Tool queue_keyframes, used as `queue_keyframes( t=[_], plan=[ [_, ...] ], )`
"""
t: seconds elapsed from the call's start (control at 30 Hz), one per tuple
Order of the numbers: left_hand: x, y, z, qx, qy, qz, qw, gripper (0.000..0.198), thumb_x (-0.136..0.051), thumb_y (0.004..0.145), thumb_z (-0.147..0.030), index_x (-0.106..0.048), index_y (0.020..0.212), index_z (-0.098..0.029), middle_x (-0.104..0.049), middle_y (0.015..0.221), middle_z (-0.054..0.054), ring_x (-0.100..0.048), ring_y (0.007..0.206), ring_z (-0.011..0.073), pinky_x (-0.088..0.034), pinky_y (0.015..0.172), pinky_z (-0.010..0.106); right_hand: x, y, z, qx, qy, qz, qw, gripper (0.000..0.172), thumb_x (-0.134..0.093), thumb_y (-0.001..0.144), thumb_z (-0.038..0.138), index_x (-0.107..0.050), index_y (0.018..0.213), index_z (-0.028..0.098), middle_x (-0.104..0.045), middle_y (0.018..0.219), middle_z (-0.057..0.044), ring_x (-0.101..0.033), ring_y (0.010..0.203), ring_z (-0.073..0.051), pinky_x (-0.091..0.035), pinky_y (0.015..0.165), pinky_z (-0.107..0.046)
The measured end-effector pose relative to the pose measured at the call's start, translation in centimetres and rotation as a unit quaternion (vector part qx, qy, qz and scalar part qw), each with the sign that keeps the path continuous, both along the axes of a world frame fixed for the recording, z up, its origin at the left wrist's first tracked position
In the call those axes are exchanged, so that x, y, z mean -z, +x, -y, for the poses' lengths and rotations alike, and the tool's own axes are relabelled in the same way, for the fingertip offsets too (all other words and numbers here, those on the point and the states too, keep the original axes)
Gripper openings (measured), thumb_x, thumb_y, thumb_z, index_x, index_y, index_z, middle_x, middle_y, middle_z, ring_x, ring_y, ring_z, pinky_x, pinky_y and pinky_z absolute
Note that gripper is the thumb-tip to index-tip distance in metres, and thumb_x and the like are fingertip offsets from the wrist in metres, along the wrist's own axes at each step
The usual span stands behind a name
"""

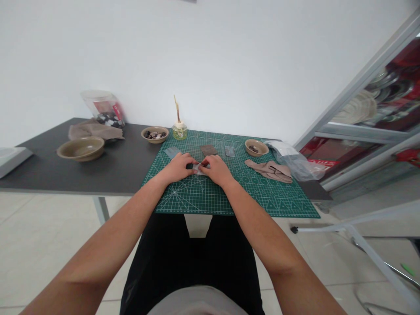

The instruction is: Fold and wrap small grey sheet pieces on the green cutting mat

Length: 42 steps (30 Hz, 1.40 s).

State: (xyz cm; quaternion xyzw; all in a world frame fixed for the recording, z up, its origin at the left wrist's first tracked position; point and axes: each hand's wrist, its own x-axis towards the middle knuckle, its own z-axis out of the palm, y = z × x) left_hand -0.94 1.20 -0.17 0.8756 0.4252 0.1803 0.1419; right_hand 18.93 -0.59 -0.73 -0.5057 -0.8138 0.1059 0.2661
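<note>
Over the green cutting mat (210, 199), my left hand (179, 167) and my right hand (216, 169) meet, fingers closed on a small whitish, partly see-through packet (198, 169). It looks like a little plastic bag; the fingers cover most of it. Just beyond the hands lies a small brown square piece (208, 150). A flat clear plastic bag (171, 152) rests behind my left hand, and another clear bag (229, 151) lies past my right hand.
Bowls of stones stand at the back left (155, 134) and right (256, 148). A bigger bowl (81, 149), cloth (95, 129) and bag of stones (105, 109) occupy the left. A glass diffuser (179, 130) stands behind; crumpled cloth (271, 170) and plastic bag (295, 161) lie right.
</note>
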Motion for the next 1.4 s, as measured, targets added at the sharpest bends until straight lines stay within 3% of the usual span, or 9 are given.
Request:
queue_keyframes(
  t=[0.13, 0.33, 0.57, 0.77, 0.93, 1.17, 1.33, 1.4],
  plan=[
    [-0.1, 0.0, 0.0, -0.004, -0.003, 0.0, 1.0, 0.034, -0.063, 0.081, -0.039, -0.07, 0.108, -0.02, -0.063, 0.103, 0.008, -0.056, 0.101, 0.0267, -0.037, 0.095, 0.044, 0.0, -0.1, 0.0, 0.036, 0.003, 0.01, 0.999, 0.015, -0.069, 0.078, 0.027, -0.057, 0.074, 0.02, -0.061, 0.081, -0.003, -0.05, 0.084, -0.02, -0.038, 0.076, -0.031],
    [0.1, 0.0, 0.0, 0.004, 0.008, -0.004, 1.0, 0.035, -0.063, 0.082, -0.04, -0.07, 0.109, -0.019, -0.063, 0.103, 0.008, -0.056, 0.101, 0.0259, -0.037, 0.095, 0.043, -0.1, 0.0, 0.4, -0.047, 0.004, 0.0, 0.999, 0.015, -0.069, 0.083, 0.031, -0.061, 0.077, 0.02, -0.063, 0.086, -0.003, -0.052, 0.089, -0.019, -0.038, 0.083, -0.031],
    [0.1, 0.0, 0.0, -0.005, 0.004, -0.008, 1.0, 0.033, -0.063, 0.081, -0.039, -0.07, 0.108, -0.022, -0.064, 0.104, 0.006, -0.056, 0.101, 0.0255, -0.037, 0.096, 0.043, 0.0, -0.2, 0.2, 0.04, 0.023, 0.026, 0.999, 0.014, -0.069, 0.079, 0.028, -0.057, 0.074, 0.021, -0.061, 0.083, -0.004, -0.05, 0.087, -0.021, -0.039, 0.079, -0.032],
    [0.3, -0.2, -0.2, 0.004, 0.008, -0.003, 1.0, 0.031, -0.062, 0.081, -0.04, -0.069, 0.106, -0.022, -0.064, 0.105, 0.007, -0.057, 0.103, 0.0255, -0.037, 0.096, 0.043, 0.0, 0.0, 0.4, -0.03, 0.018, 0.019, 0.999, 0.015, -0.068, 0.083, 0.032, -0.059, 0.077, 0.02, -0.062, 0.086, -0.004, -0.052, 0.09, -0.02, -0.04, 0.083, -0.031],
    [0.2, -0.1, 0.1, 0.006, 0.015, 0.002, 1.0, 0.034, -0.06, 0.084, -0.039, -0.067, 0.11, -0.019, -0.064, 0.106, 0.008, -0.056, 0.103, 0.0255, -0.036, 0.097, 0.043, -0.3, -0.1, 0.5, -0.015, 0.003, -0.004, 1.0, 0.009, -0.065, 0.086, 0.027, -0.062, 0.09, 0.019, -0.066, 0.094, -0.005, -0.054, 0.096, -0.021, -0.041, 0.086, -0.032],
    [0.0, 0.0, 0.7, 0.021, 0.032, 0.001, 0.999, 0.042, -0.052, 0.091, -0.043, -0.061, 0.128, -0.026, -0.058, 0.117, 0.008, -0.051, 0.107, 0.0257, -0.036, 0.098, 0.043, 0.1, 0.5, 0.7, 0.033, -0.008, -0.046, 0.998, 0.046, -0.073, 0.076, 0.039, -0.059, 0.113, 0.015, -0.065, 0.106, -0.01, -0.057, 0.101, -0.024, -0.043, 0.09, -0.036],
    [-0.4, 0.4, 1.4, -0.025, 0.034, -0.042, 0.998, 0.031, -0.051, 0.091, -0.041, -0.068, 0.117, -0.036, -0.056, 0.12, 0.006, -0.047, 0.106, 0.0288, -0.037, 0.09, 0.046, 0.3, 0.5, 0.9, 0.023, 0.007, 0.023, 0.999, 0.047, -0.073, 0.074, 0.044, -0.064, 0.111, 0.015, -0.06, 0.113, -0.012, -0.054, 0.108, -0.027, -0.042, 0.098, -0.04],
    [-0.7, 0.6, 1.7, -0.029, 0.035, -0.047, 0.998, 0.029, -0.052, 0.09, -0.039, -0.069, 0.113, -0.032, -0.059, 0.118, 0.006, -0.047, 0.104, 0.0285, -0.037, 0.088, 0.045, 0.4, 0.4, 0.9, 0.021, 0.008, 0.037, 0.999, 0.046, -0.073, 0.073, 0.044, -0.065, 0.109, 0.016, -0.058, 0.112, -0.011, -0.053, 0.109, -0.027, -0.042, 0.098, -0.041]
  ],
)
